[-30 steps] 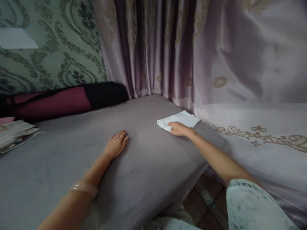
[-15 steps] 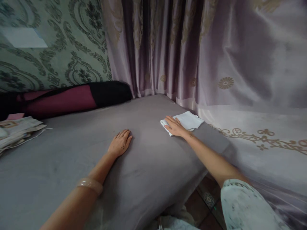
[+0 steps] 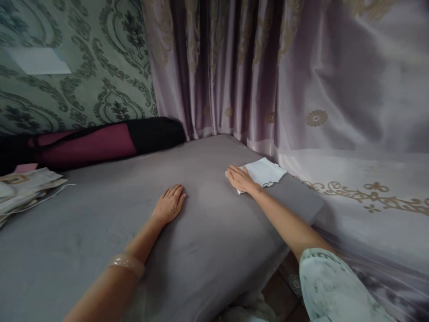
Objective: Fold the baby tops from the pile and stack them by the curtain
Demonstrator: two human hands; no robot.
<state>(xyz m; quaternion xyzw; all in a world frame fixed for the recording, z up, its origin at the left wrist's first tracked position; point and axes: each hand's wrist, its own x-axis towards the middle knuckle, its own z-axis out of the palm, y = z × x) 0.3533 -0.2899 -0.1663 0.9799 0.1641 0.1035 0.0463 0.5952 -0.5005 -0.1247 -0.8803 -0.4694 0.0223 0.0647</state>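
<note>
My right hand (image 3: 241,179) lies flat on the left part of a folded white cloth (image 3: 266,171), its fingers stretched out and pointing away to the left. Part of the cloth is hidden under the palm. The cloth rests near the right edge of a bed with a grey sheet (image 3: 204,241). Palm down on the bare sheet, my left hand (image 3: 169,205) is open, with the fingers loosely together and the thumb side toward the cloth. A pale bangle (image 3: 127,264) circles the left forearm.
A long black and maroon bundle (image 3: 100,142) lies along the green patterned wall. On the left are stacked pale bags or cloths (image 3: 28,188) with a white cord. Lilac curtains (image 3: 231,67) hang behind and beside the bed. Tiled floor (image 3: 279,290) shows below its right edge.
My right hand has slid slightly left on the cloth, toward its left edge. My left hand stays on the sheet. The whole view has shifted a little.
</note>
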